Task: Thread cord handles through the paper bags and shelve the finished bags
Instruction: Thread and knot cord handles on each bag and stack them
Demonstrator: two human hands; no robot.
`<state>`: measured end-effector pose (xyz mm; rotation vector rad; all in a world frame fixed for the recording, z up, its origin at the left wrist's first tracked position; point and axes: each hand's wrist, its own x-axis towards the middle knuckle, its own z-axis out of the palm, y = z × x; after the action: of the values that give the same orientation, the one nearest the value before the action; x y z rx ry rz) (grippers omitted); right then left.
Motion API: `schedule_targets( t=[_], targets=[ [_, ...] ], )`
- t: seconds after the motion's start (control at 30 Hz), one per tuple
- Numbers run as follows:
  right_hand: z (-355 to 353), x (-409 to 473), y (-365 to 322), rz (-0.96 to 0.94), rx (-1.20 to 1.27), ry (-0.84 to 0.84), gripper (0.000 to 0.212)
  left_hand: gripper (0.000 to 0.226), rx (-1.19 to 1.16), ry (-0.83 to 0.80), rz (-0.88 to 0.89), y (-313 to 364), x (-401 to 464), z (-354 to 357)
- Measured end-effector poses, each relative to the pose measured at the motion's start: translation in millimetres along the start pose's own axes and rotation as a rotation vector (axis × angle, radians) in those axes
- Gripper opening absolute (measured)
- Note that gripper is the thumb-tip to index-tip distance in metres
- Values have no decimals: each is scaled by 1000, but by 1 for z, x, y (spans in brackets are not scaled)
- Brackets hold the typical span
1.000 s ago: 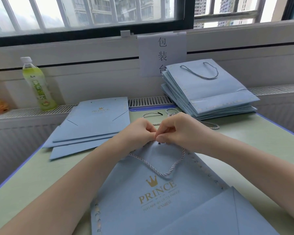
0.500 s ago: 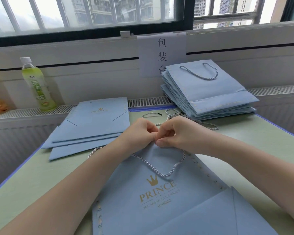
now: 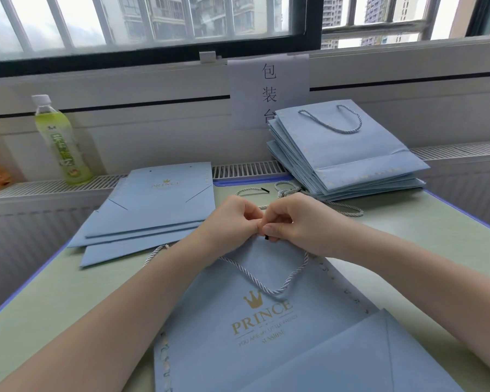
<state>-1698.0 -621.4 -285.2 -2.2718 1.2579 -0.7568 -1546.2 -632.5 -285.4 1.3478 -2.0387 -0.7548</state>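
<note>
1. The paper bag (image 3: 266,329) being worked lies flat on the counter (image 3: 54,292) directly in front of the person, printed face up. Its long axis runs away from the body, and its mouth edge is the far end, right under the hands.
2. The left hand (image 3: 229,219) and right hand (image 3: 292,222) meet at that mouth edge, fingertips touching. Both are curled tight in a pinch.
3. A small black tip (image 3: 266,237) shows just below the right thumb, which looks like the end of the cord (image 3: 269,290). The right hand appears to pinch it; what exactly the left hand pinches, cord or bag edge, cannot be told.
4. From the hands the cord hangs back toward the person in a loop over the bag's face. One strand also trails out to the left, past the left forearm, onto the counter.
5. The relation that matters: the punched hole is hidden under the fingers at the mouth edge, so both hands are equally near. The tip probably has to pass downward or away, across the bag's short axis.
6. Unthreaded flat bags (image 3: 153,205) lie to the left beyond the left hand. The finished stack (image 3: 348,154) sits beyond and to the right of the right hand, so the right hand is nearer for setting this bag aside.
7. Spare cords (image 3: 348,210) lie between the hands and that stack.
</note>
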Motion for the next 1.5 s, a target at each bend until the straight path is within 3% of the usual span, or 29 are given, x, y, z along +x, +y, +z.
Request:
schedule_targets(
  t=[0.1, 0.3, 0.5, 0.63, 0.73, 0.9, 1.07, 1.23, 1.4, 1.5],
  targets=[
    [3, 0, 1, -33, -146, 27, 6, 16, -8, 10, -5, 0, 0, 0],
    [-5, -1, 7, 0, -131, 33, 29, 14, -50, 128, -31, 2, 3, -4],
    [-7, -2, 1, 27, -208, 49, 31, 20, -57, 175, -56, 6, 2, -3],
    [-4, -2, 0, 48, -270, -19, 22, 48, 34, 54, -179, 13, 0, -2],
    [-5, -3, -1, 36, -285, 0, 23, 53, 53, 4, -174, 14, -1, -2],
    [-6, -3, -4, -37, -297, 70, 27, 53, -139, -10, -252, 15, -1, -10],
    [-4, -3, -8, -173, -341, 104, 28, 38, -353, -189, -329, 8, -4, -27],
    [-4, -4, -9, -234, -377, 165, 27, 40, -338, -165, -303, 4, -1, -31],
    [-1, -3, -4, -208, -393, 135, 28, 22, -424, -314, -337, -3, -1, -38],
    [-2, -3, -5, -219, -369, 140, 26, 29, -507, -414, -351, -8, -2, -44]
  ],
)
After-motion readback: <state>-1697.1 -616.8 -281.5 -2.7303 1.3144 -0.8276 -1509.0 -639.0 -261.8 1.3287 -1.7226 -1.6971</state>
